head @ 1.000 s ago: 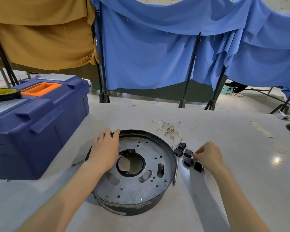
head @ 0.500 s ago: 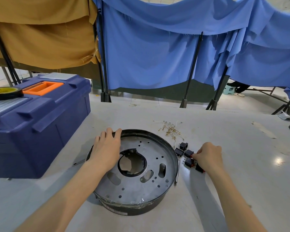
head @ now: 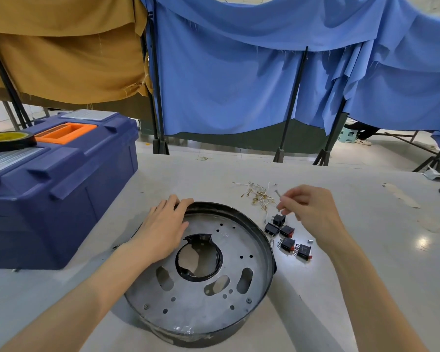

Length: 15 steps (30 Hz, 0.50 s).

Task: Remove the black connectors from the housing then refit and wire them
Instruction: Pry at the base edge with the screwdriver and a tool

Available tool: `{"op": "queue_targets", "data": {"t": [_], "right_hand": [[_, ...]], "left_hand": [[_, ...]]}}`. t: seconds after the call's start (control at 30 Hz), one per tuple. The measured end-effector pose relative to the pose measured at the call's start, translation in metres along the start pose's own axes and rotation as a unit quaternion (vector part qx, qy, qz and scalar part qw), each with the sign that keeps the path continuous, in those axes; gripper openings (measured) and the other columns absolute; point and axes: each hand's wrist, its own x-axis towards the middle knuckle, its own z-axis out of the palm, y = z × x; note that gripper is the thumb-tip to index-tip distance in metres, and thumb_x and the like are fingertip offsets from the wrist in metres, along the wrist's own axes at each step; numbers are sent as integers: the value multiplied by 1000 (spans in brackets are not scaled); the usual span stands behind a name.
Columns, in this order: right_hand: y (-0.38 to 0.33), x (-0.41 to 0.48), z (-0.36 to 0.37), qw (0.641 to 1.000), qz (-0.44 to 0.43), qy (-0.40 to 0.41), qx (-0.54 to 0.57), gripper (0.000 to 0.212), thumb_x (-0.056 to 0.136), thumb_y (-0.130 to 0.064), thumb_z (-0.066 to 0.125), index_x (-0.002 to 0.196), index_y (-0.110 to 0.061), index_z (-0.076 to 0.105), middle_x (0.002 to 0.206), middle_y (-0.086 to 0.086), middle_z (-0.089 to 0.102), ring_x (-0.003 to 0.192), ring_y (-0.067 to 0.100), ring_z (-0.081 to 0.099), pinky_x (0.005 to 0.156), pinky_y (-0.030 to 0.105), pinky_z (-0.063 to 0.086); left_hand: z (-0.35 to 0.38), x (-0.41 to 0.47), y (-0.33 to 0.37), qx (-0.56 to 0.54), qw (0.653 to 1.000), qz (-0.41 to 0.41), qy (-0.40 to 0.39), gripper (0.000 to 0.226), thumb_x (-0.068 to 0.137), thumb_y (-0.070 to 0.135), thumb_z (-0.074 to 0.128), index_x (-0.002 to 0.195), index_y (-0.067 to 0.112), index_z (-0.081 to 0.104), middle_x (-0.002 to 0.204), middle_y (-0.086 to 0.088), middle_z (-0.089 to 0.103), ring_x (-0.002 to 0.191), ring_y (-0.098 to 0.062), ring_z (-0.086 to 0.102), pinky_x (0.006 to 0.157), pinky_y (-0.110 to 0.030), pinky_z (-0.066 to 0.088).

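- Your left hand [head: 163,229] lies flat, fingers straight, on the upper-left rim of the housing [head: 239,252].
- Your right hand [head: 313,212] pinches a thin wire [head: 278,195], right of centre.
- Loose black connectors [head: 287,243] lie just right of the housing.

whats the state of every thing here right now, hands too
housing: flat on the table, oblong slots empty
black connectors: five, loose on the table right of the housing
wire pile: loose heap beyond the connectors
wire: pinched, lifted off the table
left hand: flat, resting on the housing's rim
right hand: pinches the wire
toolbox: lid shut
tape roll: flat on the toolbox
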Motion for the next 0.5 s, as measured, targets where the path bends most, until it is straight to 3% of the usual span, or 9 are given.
{"op": "queue_targets", "data": {"t": [0.13,0.3,0.4,0.5], "right_hand": [[-16,-13,21,993,-26,-94,60,13,82,2,69,89,-10,72,71,7,74,63,14,68,54,19,47],[-18,-25,47,981,-27,-175,85,17,78,11,69,78,-5,73,72,14,74,64,20,70,57,20,51],[-16,-25,52,980,-35,-176,84,19,78,12,69,76,-7,72,72,13,74,64,21,70,59,21,51],[-15,-25,51,979,-53,-174,93,15,74,11,73,74,-4,73,70,13,73,62,19,69,62,23,53]], "left_hand": [[-7,-7,5,-45,998,42,-19,49,99,25,46,144,26,28,123,3,40,112,-16,44,99,-32,36],[-14,-5,13,-72,995,58,-43,47,96,25,54,139,27,36,123,4,43,117,-16,43,102,-33,32],[-18,-5,29,-92,993,76,15,43,93,39,56,134,30,45,118,10,46,116,-10,40,101,-31,26],[-23,-6,57,-168,979,94,65,32,91,48,54,115,29,61,102,15,55,103,-6,46,94,-30,29]]}}
